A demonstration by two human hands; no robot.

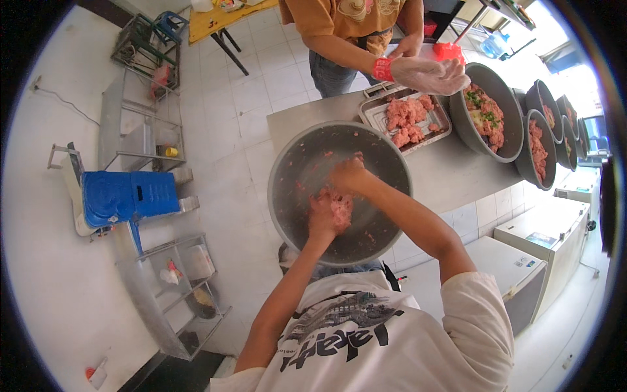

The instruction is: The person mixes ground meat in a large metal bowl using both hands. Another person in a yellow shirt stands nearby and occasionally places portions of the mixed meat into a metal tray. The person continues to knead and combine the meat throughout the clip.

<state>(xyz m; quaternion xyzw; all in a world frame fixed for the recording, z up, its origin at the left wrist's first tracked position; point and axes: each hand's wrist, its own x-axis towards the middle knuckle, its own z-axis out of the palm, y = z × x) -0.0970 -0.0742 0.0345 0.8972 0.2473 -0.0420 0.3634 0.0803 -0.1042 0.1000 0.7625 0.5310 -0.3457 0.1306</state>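
Observation:
A large grey bowl (287,179) sits at the near left end of the metal table, its inner wall dotted with scraps of meat. Inside it, my left hand (321,219) is closed around a lump of pink ground meat (340,210). My right hand (348,175) is just above and to the right of that lump, deep in the bowl. Its fingers are blurred and partly hidden, so their grip does not show. A metal tray (375,117) with more ground meat (406,116) lies beyond the bowl to the right.
Across the table (444,179) stands another person, with a clear plastic glove (431,75) on one hand. A grey tub (490,78) holds meat with chopped greens; several more tubs line the right. White chest freezers (486,268) stand at the near right, metal racks (173,294) at left.

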